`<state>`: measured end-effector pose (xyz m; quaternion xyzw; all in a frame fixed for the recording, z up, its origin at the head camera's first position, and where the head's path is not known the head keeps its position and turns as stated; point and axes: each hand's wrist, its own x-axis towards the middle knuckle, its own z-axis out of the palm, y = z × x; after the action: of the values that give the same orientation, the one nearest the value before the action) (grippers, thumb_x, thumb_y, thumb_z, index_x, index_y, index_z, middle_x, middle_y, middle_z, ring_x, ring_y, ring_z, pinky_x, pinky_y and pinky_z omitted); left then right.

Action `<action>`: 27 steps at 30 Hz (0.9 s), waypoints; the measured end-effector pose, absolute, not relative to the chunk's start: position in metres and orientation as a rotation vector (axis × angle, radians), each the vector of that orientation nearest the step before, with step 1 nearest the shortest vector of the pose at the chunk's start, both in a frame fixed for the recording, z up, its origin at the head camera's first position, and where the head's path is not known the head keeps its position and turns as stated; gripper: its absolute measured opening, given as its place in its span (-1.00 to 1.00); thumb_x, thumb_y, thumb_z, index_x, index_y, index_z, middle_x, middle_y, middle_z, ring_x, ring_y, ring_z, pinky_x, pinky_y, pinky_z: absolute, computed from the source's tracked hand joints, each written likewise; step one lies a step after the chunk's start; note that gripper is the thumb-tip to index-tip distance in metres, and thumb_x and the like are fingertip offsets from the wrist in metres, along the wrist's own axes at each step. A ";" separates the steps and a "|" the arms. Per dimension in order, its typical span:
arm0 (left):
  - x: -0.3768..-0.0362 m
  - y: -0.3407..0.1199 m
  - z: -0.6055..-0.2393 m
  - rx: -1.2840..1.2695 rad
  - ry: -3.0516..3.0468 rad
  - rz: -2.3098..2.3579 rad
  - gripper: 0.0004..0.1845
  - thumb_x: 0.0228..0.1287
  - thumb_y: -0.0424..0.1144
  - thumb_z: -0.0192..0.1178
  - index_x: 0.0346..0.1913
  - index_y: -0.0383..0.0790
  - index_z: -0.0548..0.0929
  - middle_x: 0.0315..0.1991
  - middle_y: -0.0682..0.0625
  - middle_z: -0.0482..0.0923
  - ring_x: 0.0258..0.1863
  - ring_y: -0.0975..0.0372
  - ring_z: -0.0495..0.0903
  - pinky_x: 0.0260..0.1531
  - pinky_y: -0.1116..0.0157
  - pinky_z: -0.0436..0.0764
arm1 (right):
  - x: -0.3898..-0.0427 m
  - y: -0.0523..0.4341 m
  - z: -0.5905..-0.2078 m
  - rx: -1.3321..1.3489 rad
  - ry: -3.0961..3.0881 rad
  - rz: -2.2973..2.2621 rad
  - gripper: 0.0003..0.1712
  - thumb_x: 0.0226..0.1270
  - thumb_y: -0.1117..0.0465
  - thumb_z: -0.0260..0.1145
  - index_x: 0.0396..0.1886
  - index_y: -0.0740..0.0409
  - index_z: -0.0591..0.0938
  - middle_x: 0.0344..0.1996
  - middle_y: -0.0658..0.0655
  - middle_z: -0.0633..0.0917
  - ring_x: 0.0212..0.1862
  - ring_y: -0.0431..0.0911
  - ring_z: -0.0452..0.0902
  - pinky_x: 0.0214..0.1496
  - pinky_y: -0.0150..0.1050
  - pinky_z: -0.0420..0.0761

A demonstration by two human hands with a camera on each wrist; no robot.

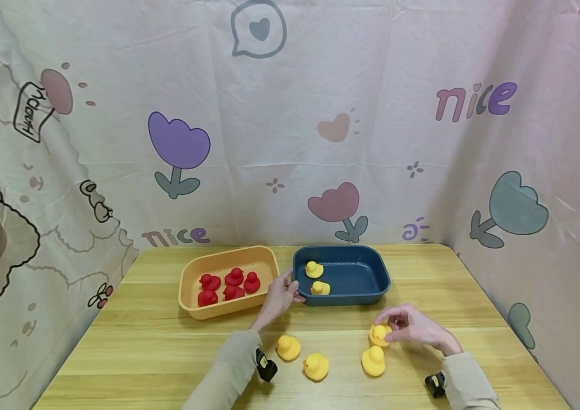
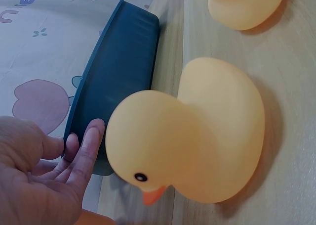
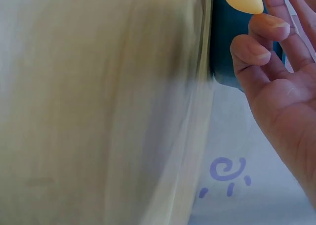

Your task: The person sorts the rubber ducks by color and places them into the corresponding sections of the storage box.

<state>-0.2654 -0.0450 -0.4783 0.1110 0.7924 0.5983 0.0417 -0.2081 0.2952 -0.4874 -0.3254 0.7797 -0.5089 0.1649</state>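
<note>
Head view, lower centre: three yellow ducks [image 1: 316,366] sit loose on the wooden table [image 1: 141,353]. Lower right, the right hand [image 1: 413,327] pinches a fourth yellow duck [image 1: 379,335] in its fingertips, just above the table. Mid-frame, the left hand [image 1: 281,296] rests relaxed fingers against the blue tray [image 1: 367,296], which holds two small ducks [image 1: 315,278]. Left of it, an orange tray [image 1: 190,302] holds five red ducks [image 1: 228,286].

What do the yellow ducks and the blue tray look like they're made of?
Yellow ducks: likely soft rubber or vinyl, matte, smooth and seamless with painted eye and beak. Blue tray: probably moulded plastic, satin, with rounded corners and a faint sheen.
</note>
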 end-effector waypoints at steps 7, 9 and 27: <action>-0.267 -0.045 -0.479 0.348 2.423 1.838 -0.49 0.34 -0.36 -0.11 0.32 -0.37 0.11 -0.30 -0.36 0.47 -0.44 -0.04 0.66 -0.33 0.08 0.66 | -0.209 0.294 -0.482 -0.981 2.292 -1.438 -0.67 0.05 0.33 0.30 -0.12 0.21 0.57 -0.38 0.23 0.55 -0.52 -0.25 0.32 -0.59 -0.35 0.37; -0.266 -0.045 -0.478 0.345 2.424 1.836 -0.49 0.34 -0.36 -0.11 0.32 -0.37 0.10 -0.30 -0.35 0.46 -0.44 -0.05 0.66 -0.33 0.07 0.66 | -0.210 0.292 -0.481 -0.989 2.316 -1.443 -0.67 0.04 0.32 0.31 -0.13 0.20 0.57 -0.37 0.20 0.56 -0.52 -0.21 0.32 -0.59 -0.34 0.36; -0.264 -0.045 -0.477 0.349 2.433 1.824 -0.48 0.34 -0.36 -0.12 0.32 -0.37 0.10 -0.32 -0.33 0.47 -0.43 -0.05 0.66 -0.30 0.04 0.65 | -0.220 0.279 -0.460 -1.007 2.470 -1.450 -0.68 0.02 0.27 0.35 -0.15 0.13 0.58 -0.43 0.15 0.53 -0.50 -0.13 0.31 -0.60 -0.36 0.31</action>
<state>-0.2640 -0.0449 -0.4772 0.1139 0.7943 0.5954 0.0407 -0.2200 0.2794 -0.4604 -0.3313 0.8124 -0.4769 0.0529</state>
